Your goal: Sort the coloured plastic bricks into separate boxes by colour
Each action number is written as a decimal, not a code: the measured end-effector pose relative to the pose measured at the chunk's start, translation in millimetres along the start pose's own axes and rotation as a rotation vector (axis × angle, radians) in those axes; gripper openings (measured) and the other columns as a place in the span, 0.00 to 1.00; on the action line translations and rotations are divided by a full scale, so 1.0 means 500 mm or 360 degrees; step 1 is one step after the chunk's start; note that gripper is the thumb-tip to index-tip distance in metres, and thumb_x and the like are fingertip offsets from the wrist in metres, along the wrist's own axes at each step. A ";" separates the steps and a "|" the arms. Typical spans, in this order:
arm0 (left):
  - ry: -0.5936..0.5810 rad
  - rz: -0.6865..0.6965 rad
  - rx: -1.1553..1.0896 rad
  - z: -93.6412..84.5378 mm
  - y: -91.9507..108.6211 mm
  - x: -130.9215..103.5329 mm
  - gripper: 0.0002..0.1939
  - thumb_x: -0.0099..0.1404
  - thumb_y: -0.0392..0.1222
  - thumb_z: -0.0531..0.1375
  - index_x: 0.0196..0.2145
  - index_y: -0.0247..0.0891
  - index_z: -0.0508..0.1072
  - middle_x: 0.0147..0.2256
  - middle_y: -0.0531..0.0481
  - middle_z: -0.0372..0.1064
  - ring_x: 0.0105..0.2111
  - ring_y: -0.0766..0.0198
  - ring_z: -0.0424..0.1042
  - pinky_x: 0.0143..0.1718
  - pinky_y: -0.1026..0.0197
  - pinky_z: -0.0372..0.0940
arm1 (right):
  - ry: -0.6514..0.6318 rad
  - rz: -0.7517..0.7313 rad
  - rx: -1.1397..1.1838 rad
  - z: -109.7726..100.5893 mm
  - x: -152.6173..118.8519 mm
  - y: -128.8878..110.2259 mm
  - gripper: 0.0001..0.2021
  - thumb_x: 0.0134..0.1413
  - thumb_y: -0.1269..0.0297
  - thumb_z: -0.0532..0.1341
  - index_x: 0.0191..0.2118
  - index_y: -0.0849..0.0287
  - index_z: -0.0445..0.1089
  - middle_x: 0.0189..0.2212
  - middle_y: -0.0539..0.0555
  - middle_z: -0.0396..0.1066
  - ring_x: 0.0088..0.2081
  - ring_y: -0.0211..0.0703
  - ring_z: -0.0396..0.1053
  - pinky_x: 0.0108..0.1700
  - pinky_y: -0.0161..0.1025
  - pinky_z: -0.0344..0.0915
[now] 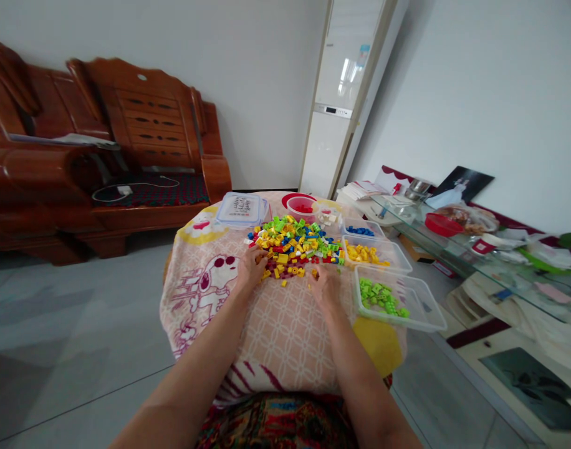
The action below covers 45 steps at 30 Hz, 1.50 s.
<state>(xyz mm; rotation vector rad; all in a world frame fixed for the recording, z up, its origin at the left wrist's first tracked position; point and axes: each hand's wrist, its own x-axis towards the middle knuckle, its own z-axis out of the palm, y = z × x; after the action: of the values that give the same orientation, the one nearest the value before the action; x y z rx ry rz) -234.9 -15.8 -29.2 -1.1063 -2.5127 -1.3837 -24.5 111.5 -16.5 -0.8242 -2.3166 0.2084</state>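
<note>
A heap of toy building bricks in yellow, green, blue, red and white lies on the cloth-covered round table. My left hand rests at the heap's left edge with its fingers curled in among yellow bricks; what they grip, if anything, is hidden. At the near right edge of the heap is my right hand, its fingers bent around a small yellow brick. To its right stand clear tubs: one with green bricks, one with yellow bricks and one with blue bricks.
Behind the heap are a pink-white bowl with red bricks and a clear container of white bricks. A lidded plastic box sits back left. A cluttered glass-topped cabinet stands right, a wooden sofa left.
</note>
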 end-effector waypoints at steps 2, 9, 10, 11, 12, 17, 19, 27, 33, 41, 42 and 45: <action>0.0009 -0.0004 -0.0007 0.001 -0.001 0.000 0.14 0.60 0.41 0.56 0.41 0.39 0.79 0.54 0.44 0.69 0.54 0.53 0.68 0.59 0.49 0.61 | -0.0053 -0.0034 -0.0058 0.001 0.000 -0.003 0.06 0.54 0.67 0.61 0.37 0.56 0.75 0.32 0.56 0.74 0.38 0.46 0.68 0.44 0.40 0.61; 0.0024 -0.0013 -0.0023 0.005 -0.003 -0.001 0.14 0.59 0.41 0.57 0.41 0.40 0.79 0.54 0.45 0.69 0.54 0.53 0.68 0.59 0.49 0.61 | 0.0197 0.0071 0.0177 0.013 0.000 0.019 0.12 0.57 0.68 0.56 0.42 0.57 0.76 0.34 0.56 0.75 0.37 0.44 0.69 0.43 0.38 0.63; 0.0021 -0.0011 -0.0021 0.005 -0.002 -0.001 0.14 0.59 0.41 0.57 0.40 0.39 0.79 0.54 0.44 0.69 0.54 0.53 0.68 0.59 0.49 0.61 | 0.0262 0.0095 0.0245 0.013 0.003 0.022 0.13 0.57 0.68 0.55 0.42 0.58 0.76 0.34 0.56 0.75 0.37 0.44 0.69 0.42 0.38 0.63; 0.0014 -0.0006 -0.0021 0.004 -0.001 -0.001 0.14 0.59 0.41 0.57 0.40 0.39 0.79 0.53 0.44 0.69 0.54 0.53 0.68 0.59 0.50 0.61 | 0.0337 0.0126 0.0314 0.013 0.007 0.026 0.13 0.57 0.67 0.54 0.41 0.59 0.76 0.34 0.57 0.75 0.36 0.44 0.70 0.41 0.38 0.64; 0.0003 0.0000 -0.0020 0.004 0.000 0.000 0.14 0.59 0.40 0.57 0.40 0.39 0.79 0.53 0.44 0.70 0.53 0.53 0.68 0.58 0.50 0.61 | 0.0422 0.0169 0.0378 0.012 0.014 0.031 0.14 0.57 0.67 0.54 0.41 0.59 0.76 0.34 0.57 0.75 0.36 0.44 0.70 0.41 0.38 0.65; 0.0012 -0.0005 -0.0015 0.002 0.002 -0.001 0.14 0.59 0.41 0.56 0.39 0.39 0.79 0.54 0.45 0.69 0.53 0.53 0.68 0.58 0.51 0.62 | 0.0926 0.0551 0.0505 -0.004 0.070 0.075 0.22 0.54 0.69 0.50 0.53 0.63 0.69 0.42 0.62 0.73 0.39 0.47 0.72 0.40 0.42 0.69; 0.0016 -0.0013 -0.0015 0.003 0.002 -0.003 0.15 0.59 0.41 0.56 0.40 0.39 0.79 0.54 0.45 0.69 0.53 0.53 0.68 0.57 0.50 0.62 | 0.1016 0.0570 0.0473 -0.009 0.084 0.092 0.27 0.52 0.71 0.50 0.59 0.63 0.63 0.50 0.65 0.68 0.41 0.47 0.73 0.41 0.42 0.70; 0.0018 -0.0030 -0.0023 0.006 -0.001 -0.002 0.15 0.58 0.40 0.57 0.40 0.40 0.79 0.54 0.46 0.69 0.54 0.53 0.68 0.58 0.51 0.61 | 0.0452 0.0139 0.0413 0.013 0.024 0.039 0.16 0.58 0.67 0.51 0.44 0.61 0.75 0.39 0.61 0.75 0.43 0.49 0.71 0.48 0.45 0.67; -0.0004 -0.0028 -0.0013 0.002 0.002 -0.002 0.15 0.59 0.41 0.57 0.40 0.39 0.79 0.54 0.44 0.68 0.54 0.52 0.68 0.58 0.50 0.61 | -0.0061 -0.0200 0.0043 0.024 0.013 -0.029 0.14 0.60 0.66 0.56 0.50 0.58 0.73 0.40 0.59 0.75 0.43 0.48 0.70 0.49 0.43 0.63; 0.0019 -0.0016 -0.0041 0.003 0.003 -0.004 0.14 0.59 0.40 0.57 0.40 0.39 0.79 0.54 0.45 0.69 0.53 0.51 0.68 0.58 0.49 0.62 | -0.0163 -0.0277 0.0014 0.038 0.008 -0.019 0.08 0.54 0.72 0.59 0.38 0.56 0.74 0.36 0.57 0.74 0.43 0.47 0.68 0.49 0.42 0.62; 0.0012 -0.0019 -0.0039 0.002 0.003 -0.003 0.15 0.59 0.40 0.56 0.40 0.39 0.79 0.54 0.45 0.69 0.53 0.52 0.68 0.58 0.49 0.62 | -0.0113 -0.0245 0.0067 0.040 0.008 -0.015 0.09 0.54 0.72 0.58 0.38 0.57 0.74 0.36 0.56 0.74 0.42 0.47 0.68 0.48 0.42 0.62; -0.0010 -0.0015 -0.0030 0.001 0.003 -0.002 0.15 0.59 0.41 0.56 0.40 0.38 0.79 0.55 0.45 0.68 0.54 0.52 0.68 0.58 0.50 0.62 | 0.0116 -0.0128 0.0262 0.047 0.010 -0.002 0.11 0.53 0.72 0.56 0.40 0.58 0.74 0.35 0.56 0.74 0.40 0.46 0.69 0.46 0.41 0.64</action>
<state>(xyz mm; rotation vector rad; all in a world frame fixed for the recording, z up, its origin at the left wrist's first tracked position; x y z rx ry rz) -232.8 -15.7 -28.7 -1.1053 -2.5180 -1.4116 -42.7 115.4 -31.4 -0.6447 -2.2256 0.3240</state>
